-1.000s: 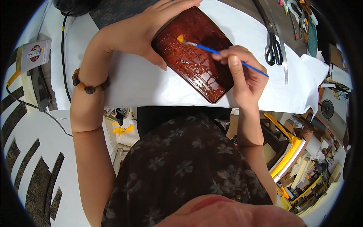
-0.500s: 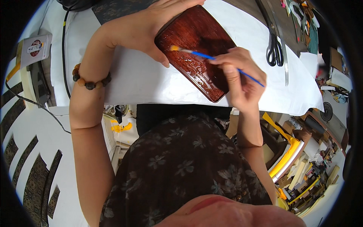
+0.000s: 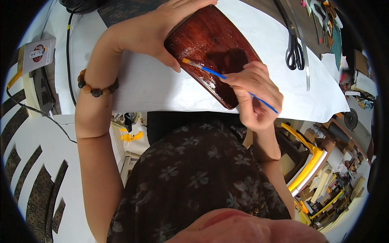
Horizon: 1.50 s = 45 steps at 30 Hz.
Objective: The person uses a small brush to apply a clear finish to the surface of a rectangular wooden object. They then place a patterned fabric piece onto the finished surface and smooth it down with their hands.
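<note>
A glossy reddish-brown wooden panel (image 3: 208, 34) with rounded corners and a raised rim slants over the white-covered table. My left hand (image 3: 146, 36) grips its left side, the thumb by the near-left edge and the fingers reaching toward the far corner, partly hidden. Between the fingers of my right hand (image 3: 259, 95) is a thin blue-handled paintbrush (image 3: 212, 73). Its yellowish bristles lie at the panel's left edge, close to my left thumb. Wet, shiny streaks show on the panel's surface, and the right hand covers its right corner.
White paper (image 3: 137, 89) covers the table. Black-handled scissors (image 3: 294, 52) and a metal ruler (image 3: 304, 60) lie to the right. A dark patterned sheet (image 3: 125, 14) is at the far left, beside a black cable (image 3: 69, 52). Patterned dark strips (image 3: 38, 194) rest on a white surface lower left.
My right hand and the paintbrush have moved a little toward me, bringing the bristles to the panel's left edge. The wet streaks near that edge look smoother. My left hand is almost still.
</note>
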Tool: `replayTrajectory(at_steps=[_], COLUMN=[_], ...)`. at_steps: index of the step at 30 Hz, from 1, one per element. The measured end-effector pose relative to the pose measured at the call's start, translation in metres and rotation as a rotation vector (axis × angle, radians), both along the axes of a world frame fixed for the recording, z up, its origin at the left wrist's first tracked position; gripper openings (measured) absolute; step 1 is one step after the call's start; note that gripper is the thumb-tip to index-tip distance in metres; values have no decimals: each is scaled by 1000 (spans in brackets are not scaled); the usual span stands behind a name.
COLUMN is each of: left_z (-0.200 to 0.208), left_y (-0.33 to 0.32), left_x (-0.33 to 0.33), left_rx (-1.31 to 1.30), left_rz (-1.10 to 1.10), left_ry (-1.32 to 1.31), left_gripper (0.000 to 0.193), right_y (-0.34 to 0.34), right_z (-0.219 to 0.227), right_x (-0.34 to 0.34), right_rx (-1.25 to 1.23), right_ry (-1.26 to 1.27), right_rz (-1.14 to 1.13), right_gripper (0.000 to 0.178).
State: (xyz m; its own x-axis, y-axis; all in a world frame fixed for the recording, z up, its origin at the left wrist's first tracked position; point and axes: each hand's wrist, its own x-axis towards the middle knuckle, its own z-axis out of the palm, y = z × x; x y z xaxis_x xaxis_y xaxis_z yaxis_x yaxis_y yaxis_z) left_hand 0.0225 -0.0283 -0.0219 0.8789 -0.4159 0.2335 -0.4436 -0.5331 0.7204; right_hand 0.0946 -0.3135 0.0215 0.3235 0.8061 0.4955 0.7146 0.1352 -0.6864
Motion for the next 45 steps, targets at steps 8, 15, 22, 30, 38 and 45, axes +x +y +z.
replayTrajectory(at_steps=[8, 15, 22, 30, 38, 45], left_z=[2, 0, 3, 5, 7, 7], left_y=[0, 0, 0, -2, -2, 0], left_x=[0, 0, 0, 0, 1, 3], left_rx=[3, 24, 18, 14, -20, -6], left_rz=[11, 8, 5, 10, 15, -1], left_ry=[25, 6, 17, 61, 113, 67], left_gripper=[146, 146, 145, 145, 145, 144], right_y=[0, -10, -23, -31, -42, -41], right_z=[1, -4, -1, -7, -8, -15], right_x=[-2, 0, 13, 20, 30, 37], right_rx=[-12, 31, -13, -30, -20, -36], right_ry=[11, 74, 55, 87, 111, 181], right_rz=[3, -25, -183, -198, -286, -376], right_gripper=[8, 5, 7, 8, 11, 13])
